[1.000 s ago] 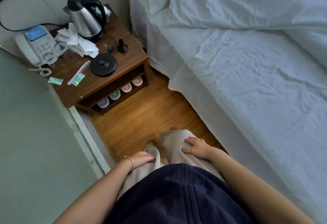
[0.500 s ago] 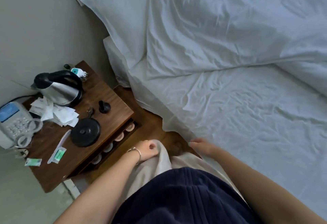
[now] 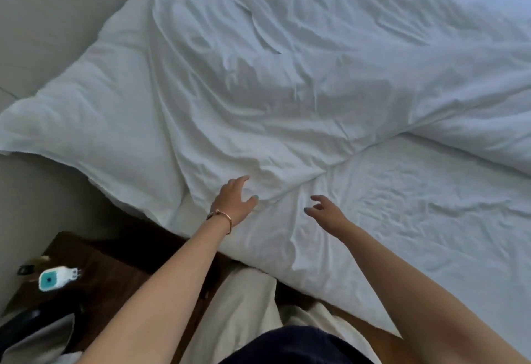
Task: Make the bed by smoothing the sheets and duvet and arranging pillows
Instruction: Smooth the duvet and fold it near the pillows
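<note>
Reaching now: both arms have come up off the beige trousers and stretch out over the bed, where half a second ago the hands sat at the person's lap. Left hand (image 3: pixel 234 200), rose-gold bangle on its wrist, fingers spread and relaxed, holding nothing, fingertips at or just touching the near edge of the rumpled white cotton duvet (image 3: pixel 287 90); contact hard to confirm. Right hand (image 3: pixel 324 211) loosely open too, empty, hovering just right of that duvet edge over the creased white fitted sheet (image 3: pixel 416 205). View has also swung from the nightstand side onto the bed. Plump white pillow (image 3: pixel 94 116) lies left of the duvet, partly tucked under it, against the wall. Duvet bunched diagonally, thick fold running away right of the hands; sheet below it bare and wrinkled. Dark wooden nightstand (image 3: pixel 109 271) sits near-left of the duvet edge, white-and-teal plug adapter (image 3: pixel 54 279) on it. Judgement: bed-making proper just starting, nothing smoothed yet; likely next is gripping the duvet edge to pull it straight.
</note>
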Demonstrator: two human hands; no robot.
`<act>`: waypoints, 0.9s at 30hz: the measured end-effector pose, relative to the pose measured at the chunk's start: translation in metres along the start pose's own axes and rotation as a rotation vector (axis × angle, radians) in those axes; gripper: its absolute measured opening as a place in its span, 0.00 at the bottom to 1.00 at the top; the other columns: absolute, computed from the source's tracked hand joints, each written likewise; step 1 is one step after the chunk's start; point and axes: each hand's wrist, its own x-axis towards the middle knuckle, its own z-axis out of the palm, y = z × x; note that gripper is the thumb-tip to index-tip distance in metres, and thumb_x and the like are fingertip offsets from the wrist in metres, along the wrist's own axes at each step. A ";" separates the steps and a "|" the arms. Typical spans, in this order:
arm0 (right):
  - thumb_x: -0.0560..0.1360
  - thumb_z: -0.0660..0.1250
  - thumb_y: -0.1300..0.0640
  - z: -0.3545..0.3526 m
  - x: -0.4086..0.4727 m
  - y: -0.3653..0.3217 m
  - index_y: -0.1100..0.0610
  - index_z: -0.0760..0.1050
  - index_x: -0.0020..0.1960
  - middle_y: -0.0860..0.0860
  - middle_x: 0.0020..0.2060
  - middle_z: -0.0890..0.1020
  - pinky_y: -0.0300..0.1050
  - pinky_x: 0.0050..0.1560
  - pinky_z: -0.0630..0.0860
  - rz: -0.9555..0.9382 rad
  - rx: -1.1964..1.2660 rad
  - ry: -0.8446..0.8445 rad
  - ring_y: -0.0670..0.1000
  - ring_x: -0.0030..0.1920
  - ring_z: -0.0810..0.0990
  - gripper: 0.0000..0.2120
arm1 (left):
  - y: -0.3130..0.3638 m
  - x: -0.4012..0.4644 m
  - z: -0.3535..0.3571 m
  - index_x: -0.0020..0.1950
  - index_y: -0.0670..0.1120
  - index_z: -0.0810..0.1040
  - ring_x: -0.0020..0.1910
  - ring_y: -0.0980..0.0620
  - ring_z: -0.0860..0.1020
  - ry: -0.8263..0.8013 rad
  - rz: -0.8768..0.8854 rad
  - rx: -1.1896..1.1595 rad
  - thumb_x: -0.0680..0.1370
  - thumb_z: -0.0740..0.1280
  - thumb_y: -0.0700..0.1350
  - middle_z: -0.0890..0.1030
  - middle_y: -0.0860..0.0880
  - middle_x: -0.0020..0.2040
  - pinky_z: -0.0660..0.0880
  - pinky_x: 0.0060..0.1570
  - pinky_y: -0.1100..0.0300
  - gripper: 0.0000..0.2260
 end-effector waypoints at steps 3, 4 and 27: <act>0.77 0.68 0.53 0.001 0.027 -0.038 0.49 0.59 0.77 0.57 0.71 0.67 0.43 0.55 0.68 -0.018 0.065 0.134 0.55 0.67 0.70 0.32 | -0.009 0.039 -0.035 0.74 0.52 0.65 0.72 0.41 0.61 0.313 0.047 0.202 0.72 0.72 0.53 0.65 0.45 0.74 0.64 0.66 0.44 0.32; 0.77 0.69 0.53 0.002 0.035 -0.049 0.46 0.56 0.78 0.58 0.73 0.64 0.44 0.57 0.68 -0.014 0.081 0.168 0.57 0.70 0.68 0.34 | -0.013 0.050 -0.044 0.74 0.53 0.66 0.73 0.37 0.58 0.427 0.015 0.249 0.67 0.75 0.54 0.62 0.43 0.75 0.62 0.66 0.40 0.37; 0.70 0.63 0.68 -0.002 0.068 -0.158 0.29 0.50 0.74 0.47 0.67 0.69 0.34 0.58 0.70 -0.104 0.314 0.592 0.48 0.61 0.73 0.47 | 0.018 0.091 -0.114 0.74 0.65 0.53 0.64 0.62 0.67 0.337 0.350 -0.385 0.73 0.69 0.31 0.59 0.62 0.70 0.61 0.55 0.82 0.43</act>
